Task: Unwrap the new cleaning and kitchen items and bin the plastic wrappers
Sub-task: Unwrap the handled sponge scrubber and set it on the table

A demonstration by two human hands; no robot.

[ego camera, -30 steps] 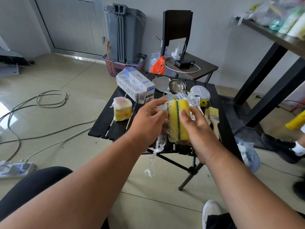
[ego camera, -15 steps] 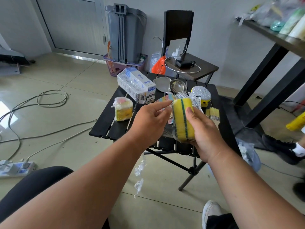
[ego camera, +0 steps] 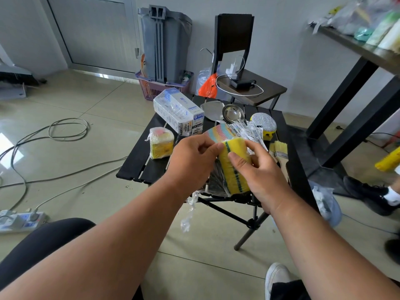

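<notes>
A stack of yellow scouring sponges (ego camera: 234,167) is held upright above the near edge of the black folding table (ego camera: 138,169), clamped in the right hand (ego camera: 259,176) with the thumb pressed across its front face. The left hand (ego camera: 194,156) is closed at the top corner of the stack, thumb and forefinger pinched together on what appears to be the clear plastic wrapper (ego camera: 216,182). The film is seen loose and bunched along the stack's left side, and a torn strip (ego camera: 188,213) hangs below the left hand, over the floor in front of the table.

On the table, a second wrapped sponge pack (ego camera: 161,142) lies at the left, a boxed item in film (ego camera: 177,113) stands behind it, and a round scrubber (ego camera: 264,123) rests toward the far right. A grey bin (ego camera: 164,40) stands against the wall beyond the table.

The sponges are judged light and soft, likely to compress under a hard squeeze, so a broad hold across the flat faces is favoured. The wrapper is judged thin, slick and prone to tearing into shreds; it is best taken where it is already loose and bunched, not where it lies taut. The unwrapping is judged part done, with the film not yet binned
</notes>
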